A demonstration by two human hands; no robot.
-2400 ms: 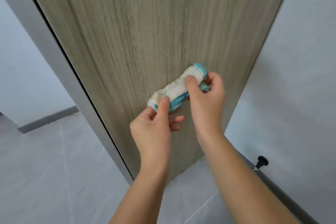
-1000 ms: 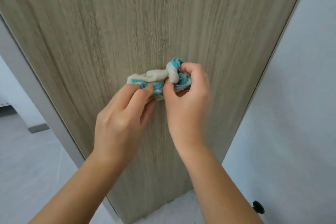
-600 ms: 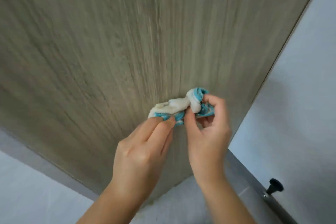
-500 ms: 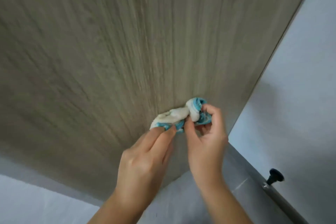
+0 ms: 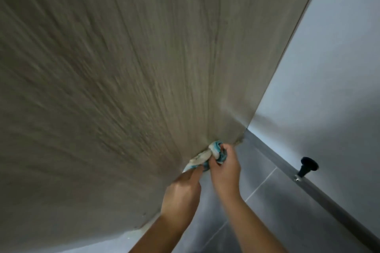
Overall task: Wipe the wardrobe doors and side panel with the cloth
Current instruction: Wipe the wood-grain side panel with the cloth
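Fingers [image 5: 227, 148] of right hand [image 5: 225, 172] curled tight round the bunched blue-and-white cloth [image 5: 199, 159], thumb on its near side. Left hand [image 5: 181, 193] fingers also curled, pinching the cloth's lower-left end. Both hands close together, nearly touching, lower centre-right of frame. Cloth twisted into a short roll, held against the bottom edge of the wood-grain wardrobe panel [image 5: 123, 68], near its lower right corner, just above the grey tiled floor [image 5: 277, 201]. Panel fills upper left and centre, motion-blurred. White wall [image 5: 333, 57] on the right; black door stopper [image 5: 307, 167] on the skirting [image 5: 339, 214], right of the hands, well apart.
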